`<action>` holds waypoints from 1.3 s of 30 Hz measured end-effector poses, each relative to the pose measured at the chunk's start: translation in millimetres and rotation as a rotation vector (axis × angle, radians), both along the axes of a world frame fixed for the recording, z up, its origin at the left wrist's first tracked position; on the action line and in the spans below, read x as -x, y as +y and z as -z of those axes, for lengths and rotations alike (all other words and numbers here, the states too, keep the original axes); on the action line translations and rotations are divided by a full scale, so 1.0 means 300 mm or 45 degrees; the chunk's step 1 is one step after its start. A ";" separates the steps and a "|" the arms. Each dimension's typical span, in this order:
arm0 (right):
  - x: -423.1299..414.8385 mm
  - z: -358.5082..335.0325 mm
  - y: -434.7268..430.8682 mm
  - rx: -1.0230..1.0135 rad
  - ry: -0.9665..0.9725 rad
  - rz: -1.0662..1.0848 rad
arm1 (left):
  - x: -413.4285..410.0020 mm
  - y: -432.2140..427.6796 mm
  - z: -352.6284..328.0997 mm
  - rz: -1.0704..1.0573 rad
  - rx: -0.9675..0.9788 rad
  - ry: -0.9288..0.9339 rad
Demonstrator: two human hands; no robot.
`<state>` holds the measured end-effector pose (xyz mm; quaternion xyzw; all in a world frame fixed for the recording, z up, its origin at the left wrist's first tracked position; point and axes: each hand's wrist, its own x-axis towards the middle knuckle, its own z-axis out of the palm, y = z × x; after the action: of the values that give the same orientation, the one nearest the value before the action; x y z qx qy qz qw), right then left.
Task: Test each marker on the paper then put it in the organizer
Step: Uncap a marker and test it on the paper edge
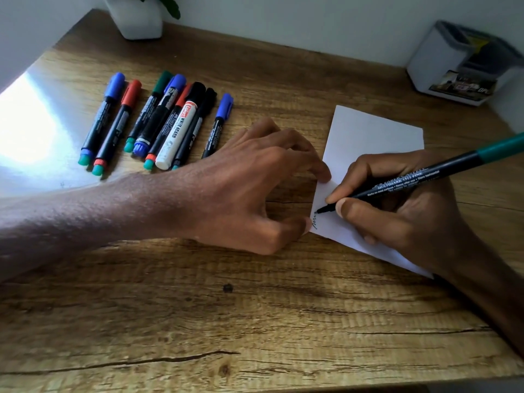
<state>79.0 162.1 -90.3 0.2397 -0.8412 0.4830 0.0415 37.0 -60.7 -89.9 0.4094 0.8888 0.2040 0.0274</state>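
Partly hiding the paper (368, 131), right hand (411, 217) grips marker (411, 184); left hand (255, 188), fingers spread, pins it.

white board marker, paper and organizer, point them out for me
white board marker (176, 131): head view, on its white barrel.
paper (368, 131): head view, on its bare upper part.
organizer (433, 56): head view, on its white side wall.

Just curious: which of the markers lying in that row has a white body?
The white marker with the black cap, sixth from the left; every other one has a dark barrel.
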 end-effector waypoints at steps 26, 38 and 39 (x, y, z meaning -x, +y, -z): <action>0.013 0.010 0.002 0.155 -0.088 0.116 | -0.001 0.001 -0.001 -0.011 0.015 -0.016; 0.022 -0.022 0.019 0.428 -0.176 0.144 | -0.010 -0.004 -0.015 -0.042 -0.056 -0.061; 0.022 -0.023 0.023 0.438 -0.179 0.144 | -0.010 -0.005 -0.016 -0.053 -0.084 -0.058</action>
<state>72.5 168.9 -83.4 0.1469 -0.7592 0.6321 0.0499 40.1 -62.1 -85.1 0.3869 0.8890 0.2431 0.0299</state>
